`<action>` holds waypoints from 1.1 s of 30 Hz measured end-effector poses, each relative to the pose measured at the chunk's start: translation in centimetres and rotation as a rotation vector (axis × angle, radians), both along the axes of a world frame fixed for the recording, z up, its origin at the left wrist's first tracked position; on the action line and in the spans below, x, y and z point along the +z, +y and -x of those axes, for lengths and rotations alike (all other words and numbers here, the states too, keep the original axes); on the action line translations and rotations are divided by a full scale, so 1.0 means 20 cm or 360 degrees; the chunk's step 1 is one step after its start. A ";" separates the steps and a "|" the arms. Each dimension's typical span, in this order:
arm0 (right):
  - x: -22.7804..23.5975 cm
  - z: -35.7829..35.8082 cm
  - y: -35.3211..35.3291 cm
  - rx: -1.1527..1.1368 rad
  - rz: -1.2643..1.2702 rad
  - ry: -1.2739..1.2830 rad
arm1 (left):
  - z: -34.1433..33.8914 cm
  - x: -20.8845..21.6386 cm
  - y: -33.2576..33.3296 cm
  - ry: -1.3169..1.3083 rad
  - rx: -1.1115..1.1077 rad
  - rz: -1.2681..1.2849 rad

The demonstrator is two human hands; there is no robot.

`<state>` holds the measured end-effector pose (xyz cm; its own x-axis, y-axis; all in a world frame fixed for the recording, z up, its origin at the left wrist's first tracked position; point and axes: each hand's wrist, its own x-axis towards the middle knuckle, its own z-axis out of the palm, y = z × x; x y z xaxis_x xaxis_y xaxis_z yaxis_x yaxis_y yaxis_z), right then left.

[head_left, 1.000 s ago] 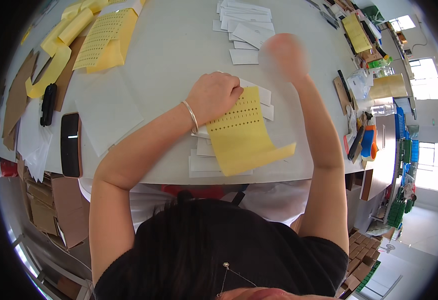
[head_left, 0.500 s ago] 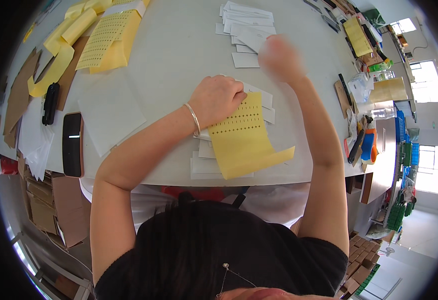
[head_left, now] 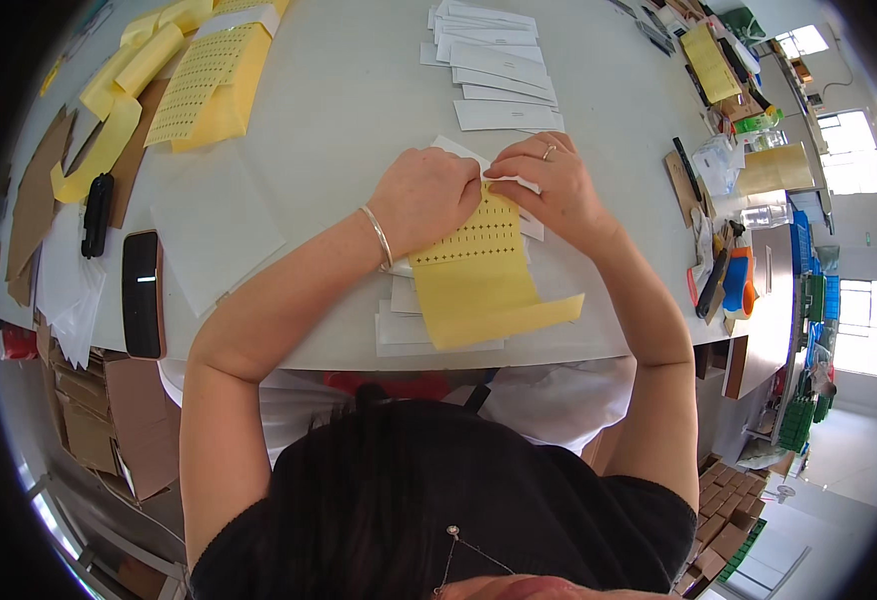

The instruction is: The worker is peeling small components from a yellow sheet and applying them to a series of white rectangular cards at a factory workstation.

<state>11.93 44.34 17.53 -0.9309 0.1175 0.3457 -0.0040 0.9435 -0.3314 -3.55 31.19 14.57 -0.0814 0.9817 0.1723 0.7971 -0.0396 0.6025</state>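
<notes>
My left hand (head_left: 424, 198) is closed on the upper left of a yellow sticker sheet (head_left: 479, 300) printed with rows of small black marks. The sheet's lower right corner curls up. Close beside it, my right hand (head_left: 551, 190) has its thumb and fingertips pinched together at the sheet's top edge; whatever sits between them is too small to make out. Beneath the sheet and both hands lie overlapping white paper slips (head_left: 404, 335), partly covered. Farther off, a fanned pile of similar white slips (head_left: 504, 115) rests on the table.
At the far left are more yellow sticker sheets (head_left: 209, 90) and a curling yellow strip (head_left: 109, 150). A phone (head_left: 143, 295), a black stapler-like tool (head_left: 98, 215) and a white sheet (head_left: 214, 230) lie left. An orange-and-blue tape dispenser (head_left: 739, 285) stands at the right edge.
My right hand has come back from the far pile of slips to the top of the yellow sheet, its fingers now pinched beside my left hand. The left hand keeps its hold.
</notes>
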 end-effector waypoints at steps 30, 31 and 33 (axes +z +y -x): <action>-0.19 -0.05 0.39 -0.0317 -0.0269 -0.0078 | 0.00 -0.01 0.01 -0.0231 0.0037 -0.0065; -0.18 -0.05 0.38 -0.0337 -0.0141 -0.0136 | 0.00 -0.01 0.00 -0.0230 0.0030 -0.0066; -0.14 -0.05 0.37 -0.0361 -0.0015 -0.0189 | 0.00 -0.01 0.00 -0.0173 0.0000 -0.0035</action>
